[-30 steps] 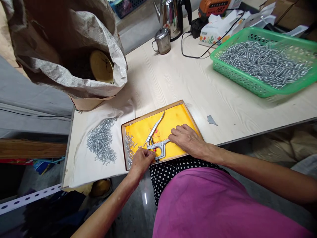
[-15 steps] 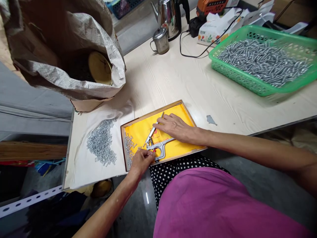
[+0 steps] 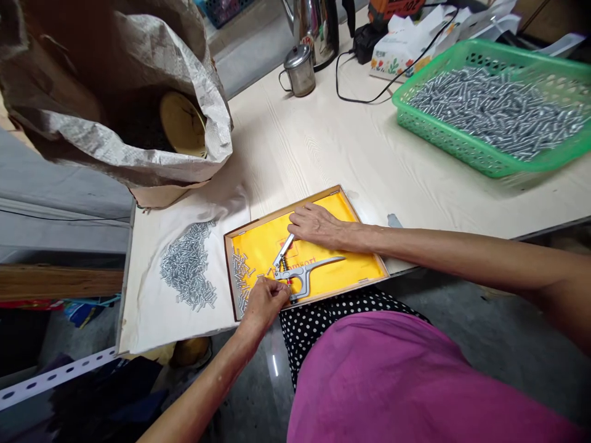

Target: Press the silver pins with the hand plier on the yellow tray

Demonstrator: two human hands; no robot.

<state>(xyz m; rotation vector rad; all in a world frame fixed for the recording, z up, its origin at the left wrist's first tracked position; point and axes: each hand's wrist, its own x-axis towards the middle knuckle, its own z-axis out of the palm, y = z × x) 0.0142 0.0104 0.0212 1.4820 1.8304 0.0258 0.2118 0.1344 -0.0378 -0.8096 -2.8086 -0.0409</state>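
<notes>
Grey snap-fastener pliers [image 3: 302,272] lie with handles apart in a shallow tray [image 3: 305,203] lined with yellow. My right hand [image 3: 316,226] is closed around the end of the upper handle. The lower handle lies free below that hand. Beside the jaw, near a red part, my left hand [image 3: 265,301] has its thumb and fingers pinched together; what they hold is too small and hidden to tell. Small metal pins [image 3: 241,271] are scattered at the tray's left end, close to my left hand.
Left of the tray, a pile of similar pins [image 3: 189,264] lies on white cloth. Behind stands a large open sack [image 3: 217,123]. A green basket [image 3: 489,163] of longer metal pieces is at the right. A lidded metal cup [image 3: 302,74] and kettle stand at the back.
My right hand has moved up and away from the lower handle and now grips the upper handle's end. My left hand stays at the jaw.
</notes>
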